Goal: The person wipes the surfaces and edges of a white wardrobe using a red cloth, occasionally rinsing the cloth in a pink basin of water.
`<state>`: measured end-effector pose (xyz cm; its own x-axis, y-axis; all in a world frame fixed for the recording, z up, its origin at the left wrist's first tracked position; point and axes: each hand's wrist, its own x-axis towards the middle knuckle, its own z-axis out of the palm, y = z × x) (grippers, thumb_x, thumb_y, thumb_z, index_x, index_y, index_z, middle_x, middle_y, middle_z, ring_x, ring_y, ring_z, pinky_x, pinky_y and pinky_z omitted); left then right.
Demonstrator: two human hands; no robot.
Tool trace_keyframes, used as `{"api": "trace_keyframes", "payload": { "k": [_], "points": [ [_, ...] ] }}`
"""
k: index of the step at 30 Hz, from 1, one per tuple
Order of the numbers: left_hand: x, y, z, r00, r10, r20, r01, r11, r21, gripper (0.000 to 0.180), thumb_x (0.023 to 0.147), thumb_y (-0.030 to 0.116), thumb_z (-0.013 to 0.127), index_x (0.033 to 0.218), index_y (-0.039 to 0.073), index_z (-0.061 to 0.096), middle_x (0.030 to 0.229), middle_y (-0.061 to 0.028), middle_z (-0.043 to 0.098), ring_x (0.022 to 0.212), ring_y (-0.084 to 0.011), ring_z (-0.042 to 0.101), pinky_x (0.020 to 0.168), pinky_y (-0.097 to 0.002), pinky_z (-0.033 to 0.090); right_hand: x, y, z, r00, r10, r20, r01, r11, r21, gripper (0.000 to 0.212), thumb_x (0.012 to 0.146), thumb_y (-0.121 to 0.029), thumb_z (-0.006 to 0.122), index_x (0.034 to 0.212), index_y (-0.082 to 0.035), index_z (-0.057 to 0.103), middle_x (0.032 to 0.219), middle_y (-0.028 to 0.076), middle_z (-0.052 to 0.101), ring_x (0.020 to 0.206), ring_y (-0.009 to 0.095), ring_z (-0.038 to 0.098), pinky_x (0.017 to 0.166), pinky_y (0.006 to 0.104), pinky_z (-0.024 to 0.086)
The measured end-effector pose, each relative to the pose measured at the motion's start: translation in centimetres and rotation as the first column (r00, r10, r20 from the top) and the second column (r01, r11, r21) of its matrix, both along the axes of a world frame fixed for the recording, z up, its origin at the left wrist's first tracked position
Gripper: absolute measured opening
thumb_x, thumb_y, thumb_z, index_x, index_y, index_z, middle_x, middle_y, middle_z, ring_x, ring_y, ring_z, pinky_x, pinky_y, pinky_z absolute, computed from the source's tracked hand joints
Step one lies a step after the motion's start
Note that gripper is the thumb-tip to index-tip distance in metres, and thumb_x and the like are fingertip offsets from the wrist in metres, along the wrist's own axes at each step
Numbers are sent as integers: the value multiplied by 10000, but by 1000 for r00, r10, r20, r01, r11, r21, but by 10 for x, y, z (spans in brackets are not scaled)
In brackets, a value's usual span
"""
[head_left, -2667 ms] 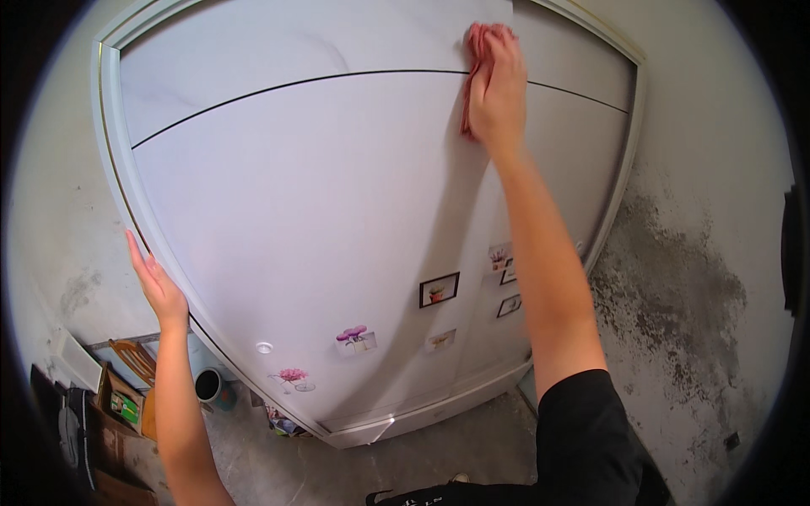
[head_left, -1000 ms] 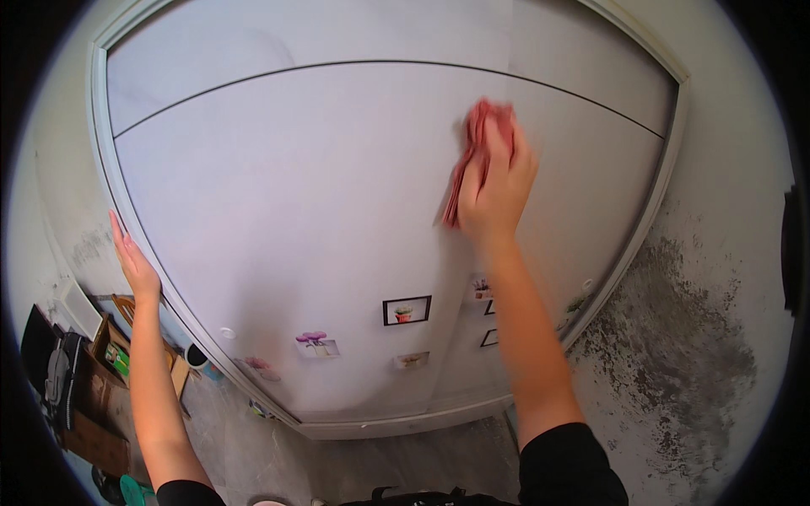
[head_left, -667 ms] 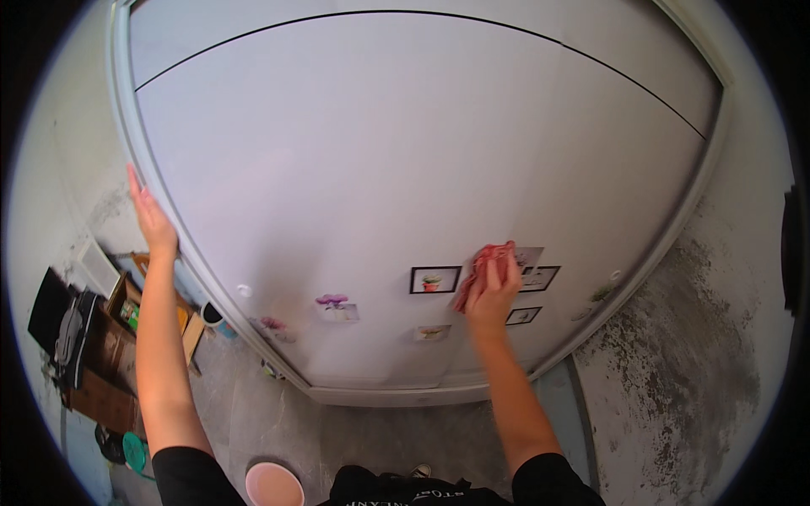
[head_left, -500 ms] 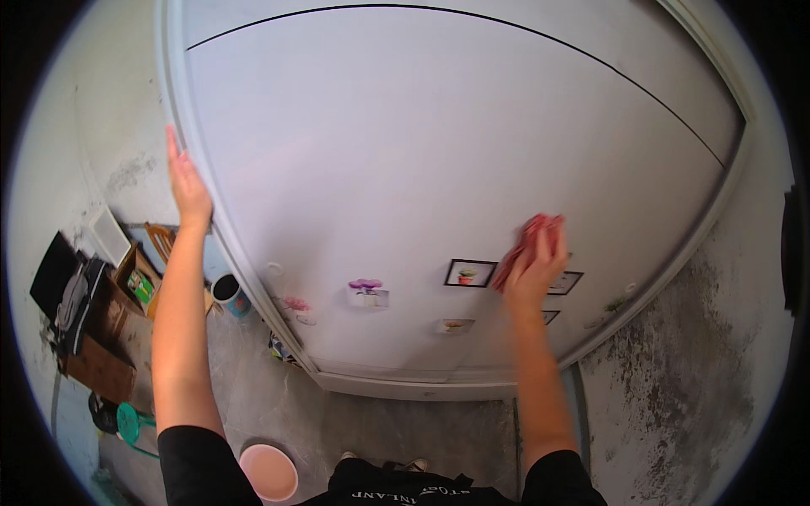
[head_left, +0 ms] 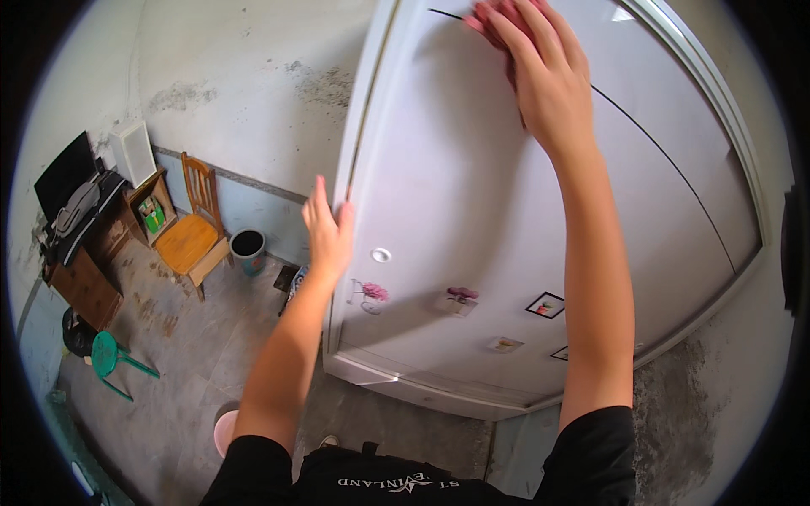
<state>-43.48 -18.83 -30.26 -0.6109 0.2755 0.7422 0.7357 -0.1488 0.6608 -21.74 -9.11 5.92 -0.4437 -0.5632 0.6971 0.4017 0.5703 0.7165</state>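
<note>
A white wardrobe (head_left: 472,185) with sliding-door fronts stands before me, decorated with small flower and framed-plant pictures. High on its front, my right hand (head_left: 553,97) is closed over a crumpled red cloth (head_left: 484,25) pressed against the panel near the thin black line. Most of the cloth lies hidden under my fingers. At the wardrobe's left edge, my left hand (head_left: 327,234) rests with fingers stretched upward, holding nothing. Just right of that hand is a round white finger pull (head_left: 381,255), above a pink flower picture (head_left: 374,292).
To the left stand a wooden chair (head_left: 190,243), a dark-topped bin (head_left: 248,246) and a green stool (head_left: 108,354). A desk with a black screen (head_left: 67,173) is against the wall. Near my left elbow, a pink basin (head_left: 224,432) sits on the floor.
My right hand has moved the red cloth from low beside the framed pictures to the upper panel. The view has swung left, showing more room. My left hand stays at the wardrobe's left edge.
</note>
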Motion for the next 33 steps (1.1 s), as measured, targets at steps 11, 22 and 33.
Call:
{"api": "trace_keyframes", "payload": {
  "k": [11, 22, 33],
  "points": [
    [30, -76, -116, 986, -79, 148, 119, 953, -278, 938, 914, 64, 741, 1706, -40, 248, 1723, -277, 343, 1545, -491, 345, 1294, -559, 289, -149, -41, -133, 964, 173, 203, -104, 945, -310, 540, 832, -41, 688, 1371, -64, 697, 1605, 126, 569, 1550, 363, 469, 1292, 476, 409],
    [22, -102, -142, 978, -170, 118, 203, 904, -376, 882, 867, 34, 726, 1663, -36, 351, 1703, -254, 386, 1512, -476, 388, 1259, -539, 346, -103, -30, -351, 762, -28, 647, 151, 979, -135, 505, 976, -205, 648, 1460, -60, 634, 1659, 78, 518, 1600, 289, 421, 1319, 424, 390],
    [6, -71, -102, 982, -175, 68, 188, 921, -342, 819, 894, 25, 684, 1645, -41, 365, 1713, -241, 363, 1545, -472, 354, 1293, -541, 329, -48, -26, -9, 986, 144, -82, -162, 938, -308, 546, 913, -33, 720, 1444, -106, 615, 1449, 155, 650, 1445, 401, 545, 1213, 490, 470]
  ]
}}
